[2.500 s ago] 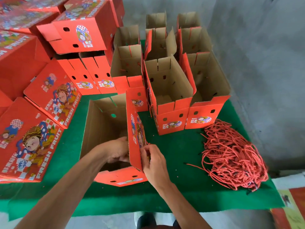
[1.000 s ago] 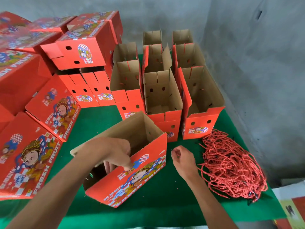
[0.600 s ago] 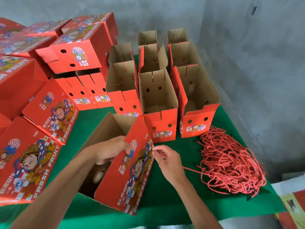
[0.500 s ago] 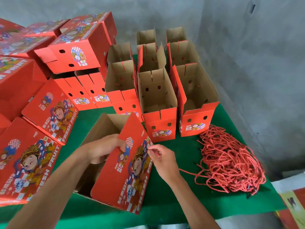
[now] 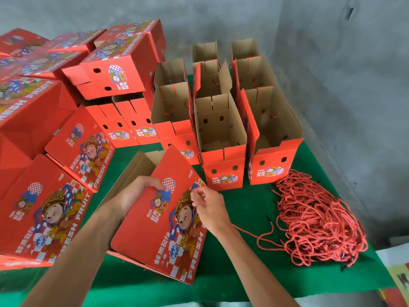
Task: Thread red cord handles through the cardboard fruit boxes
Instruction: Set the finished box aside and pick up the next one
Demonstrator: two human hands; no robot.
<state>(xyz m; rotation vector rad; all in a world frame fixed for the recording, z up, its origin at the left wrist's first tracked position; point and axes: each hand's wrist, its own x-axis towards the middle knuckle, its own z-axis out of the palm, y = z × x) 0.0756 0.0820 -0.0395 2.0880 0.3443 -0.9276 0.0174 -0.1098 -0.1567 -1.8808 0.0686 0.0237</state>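
- Step in hand, as I judge it: feeding one end of a red twisted cord handle into a hole in the printed side of the tilted red cardboard fruit box. The hole itself is hidden behind the fingers.
- The box lies tipped on the green felt tabletop, near its front edge and left of centre, with the printed "FRESH FRUIT" panel facing up and the open brown interior turned away to the left.
- Left hand: fingers curled over the upper edge of the printed panel, gripping the cardboard and holding the box steady at its tilt.
- Right hand: fingertips pinched together at the panel's right edge. They appear to hold the cord end, though the tip itself is too small to make out.
- One strand trails from under the right wrist across the felt to the heap of loose red cords at the front right corner of the tabletop.
- Upright open red cardboard boxes stand in rows toward the back edge; some show dark cord ends inside, others I cannot tell.
- Closed printed boxes are stacked along the left edge.
- Next move, in my judgement: push the cord tip through the hole, then reach inside to pull it in and seat its stop, keeping the panel braced so it does not flex away.
- Risk: the trailing strand may drag neighbouring cords off the heap.
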